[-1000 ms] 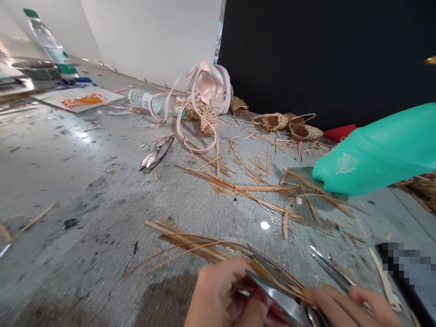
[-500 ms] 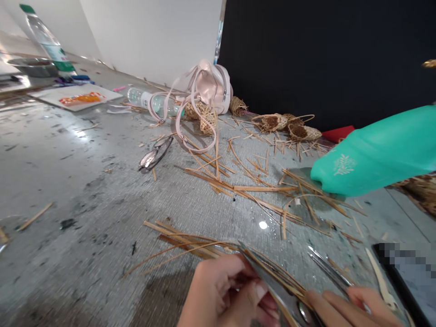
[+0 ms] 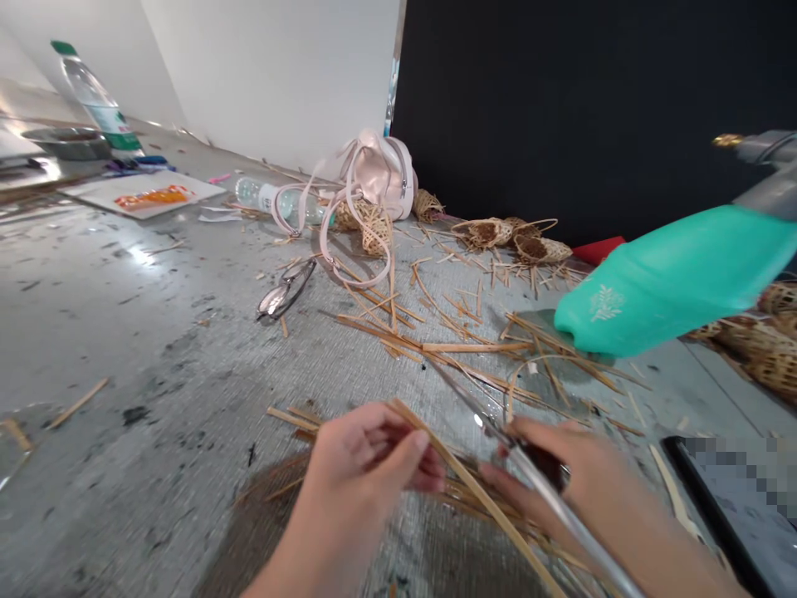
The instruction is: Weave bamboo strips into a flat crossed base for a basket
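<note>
Low in the head view, my left hand (image 3: 367, 465) pinches the upper end of a flat tan strip (image 3: 479, 490), which slants down to the right. My right hand (image 3: 579, 482) is closed round metal scissors (image 3: 498, 432), their blades pointing up and left, apart from the strip. Long silver tweezers or a similar metal tool seem to run down from that hand to the bottom edge, blurred. Beneath both hands lies a bundle of loose strips (image 3: 290, 417), partly hidden by them.
Cut strips (image 3: 473, 347) litter the grey table (image 3: 187, 374). A green bottle (image 3: 672, 282) leans in at right, above a phone (image 3: 735, 507). Farther back are glasses (image 3: 283, 291), a pink bag (image 3: 386, 178), woven baskets (image 3: 541, 247), plastic bottles (image 3: 103, 108) and a painting (image 3: 149, 198).
My right hand has lifted the scissors away from my left hand and turned them. My left hand has moved left and up, now showing a strip in its pinch.
</note>
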Demonstrator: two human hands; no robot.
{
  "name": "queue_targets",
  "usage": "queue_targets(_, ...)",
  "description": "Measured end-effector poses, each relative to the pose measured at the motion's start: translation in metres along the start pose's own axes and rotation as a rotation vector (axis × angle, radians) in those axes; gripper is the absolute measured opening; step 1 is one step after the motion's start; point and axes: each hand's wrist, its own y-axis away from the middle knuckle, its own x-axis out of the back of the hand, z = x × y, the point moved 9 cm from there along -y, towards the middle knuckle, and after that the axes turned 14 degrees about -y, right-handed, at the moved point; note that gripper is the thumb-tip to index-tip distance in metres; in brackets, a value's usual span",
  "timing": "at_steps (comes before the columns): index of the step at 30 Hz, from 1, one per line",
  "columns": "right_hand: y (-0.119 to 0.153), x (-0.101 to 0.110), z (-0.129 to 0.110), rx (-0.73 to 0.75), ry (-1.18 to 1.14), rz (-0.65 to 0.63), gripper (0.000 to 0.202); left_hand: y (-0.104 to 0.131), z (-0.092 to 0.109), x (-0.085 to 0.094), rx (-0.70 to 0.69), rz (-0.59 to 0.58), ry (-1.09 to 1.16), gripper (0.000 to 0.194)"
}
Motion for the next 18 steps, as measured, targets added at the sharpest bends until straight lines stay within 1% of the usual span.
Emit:
queue_targets(2, -0.013, 0.002, 0.01, -0.099, -0.068, -0.048, 0.024, -0.004, 0.003, 0.032, -0.029, 0.115, -0.069, 0.02)
queue_targets(4, -0.021, 0.006, 0.013, -0.122, -0.083, -0.07, 0.025, -0.005, 0.004, 0.068, -0.027, 0.256, -0.134, 0.02)
queue_targets(5, -0.024, 0.008, 0.014, -0.119, -0.073, -0.075, 0.027, -0.004, 0.004, 0.083, -0.027, 0.314, -0.16, 0.021)
queue_targets(6, -0.026, 0.011, 0.014, -0.112, -0.05, -0.08, 0.028, -0.004, 0.002, 0.093, -0.004, 0.339, -0.182, 0.022)
queue_targets(7, -0.027, 0.013, 0.013, -0.102, -0.019, -0.084, 0.031, -0.004, -0.001, 0.1, 0.022, 0.341, -0.194, 0.023)
queue_targets(8, -0.027, 0.014, 0.013, -0.089, 0.014, -0.083, 0.033, -0.004, -0.004, 0.103, 0.047, 0.321, -0.207, 0.023)
queue_targets(10, -0.026, 0.017, 0.011, -0.064, 0.056, -0.088, 0.038, -0.003, -0.009, 0.101, 0.085, 0.23, -0.248, 0.024)
queue_targets(14, -0.023, 0.024, 0.008, -0.068, 0.018, -0.061, 0.04, 0.006, -0.02, 0.083, 0.133, -0.08, -0.427, 0.031)
queue_targets(15, -0.022, 0.027, 0.006, -0.074, -0.008, -0.051, 0.039, 0.01, -0.021, 0.081, 0.146, -0.135, -0.487, 0.031)
queue_targets(16, -0.022, 0.031, 0.003, -0.077, -0.035, -0.033, 0.039, 0.014, -0.021, 0.081, 0.148, -0.169, -0.561, 0.031)
queue_targets(18, -0.022, 0.04, -0.006, -0.057, -0.086, 0.0, 0.041, 0.018, -0.01, 0.084, 0.083, -0.164, -0.771, 0.025)
